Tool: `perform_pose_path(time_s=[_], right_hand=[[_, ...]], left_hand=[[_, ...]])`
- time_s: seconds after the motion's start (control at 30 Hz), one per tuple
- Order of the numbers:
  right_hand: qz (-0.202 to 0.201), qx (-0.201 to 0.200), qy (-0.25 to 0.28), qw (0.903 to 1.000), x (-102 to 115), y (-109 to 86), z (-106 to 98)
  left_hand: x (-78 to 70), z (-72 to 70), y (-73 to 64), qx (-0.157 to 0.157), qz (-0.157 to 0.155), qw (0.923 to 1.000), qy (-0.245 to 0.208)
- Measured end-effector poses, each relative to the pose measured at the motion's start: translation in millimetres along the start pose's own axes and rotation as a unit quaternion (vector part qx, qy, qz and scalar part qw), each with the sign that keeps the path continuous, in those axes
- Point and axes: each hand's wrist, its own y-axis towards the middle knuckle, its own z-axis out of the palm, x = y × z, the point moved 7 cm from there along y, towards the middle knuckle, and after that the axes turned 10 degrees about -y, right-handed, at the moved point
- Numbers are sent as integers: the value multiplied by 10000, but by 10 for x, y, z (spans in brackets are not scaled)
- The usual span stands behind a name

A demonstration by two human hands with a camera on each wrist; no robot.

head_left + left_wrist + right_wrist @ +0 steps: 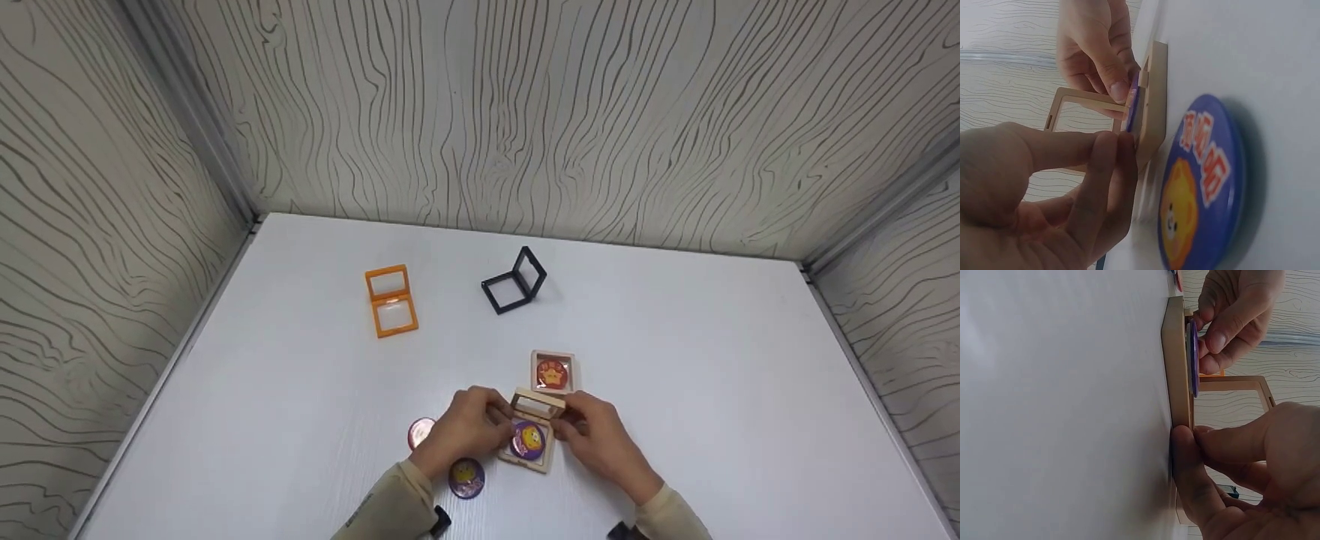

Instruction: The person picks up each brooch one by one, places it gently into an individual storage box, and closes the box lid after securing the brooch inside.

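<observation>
A beige hinged display case [534,466] lies on the table with its lid [538,406] raised. Over its base is a purple round badge [528,441] with a yellow cartoon figure, slightly above the rim in the right wrist view. My left hand [469,426] pinches this badge at its left edge between thumb and fingers. With thumb and fingers, my right hand [601,442] grips the case's right side near the hinge. Another purple badge [1201,185], printed with a yellow bear face, lies beside my left wrist. A pinkish badge [421,432] is partly hidden behind that wrist.
Just beyond the beige case lies a closed pale case [572,365] holding a red badge [552,373] with a star figure. Farther back stand an unfolded orange case [395,330] and an unfolded black case [513,306]. Patterned panels [495,112] border the white table [712,375].
</observation>
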Motion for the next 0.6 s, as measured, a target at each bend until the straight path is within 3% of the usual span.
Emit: perform_pose_path(time_s=[0.33,0.6], right_hand=[[50,61,-67,9999,4,-6,-8],[-71,191,-133,9997,63,-49,-81]], left_hand=[[38,-41,-3,-25,-151,9999,63],[59,-48,-15,160,-395,9986,298]])
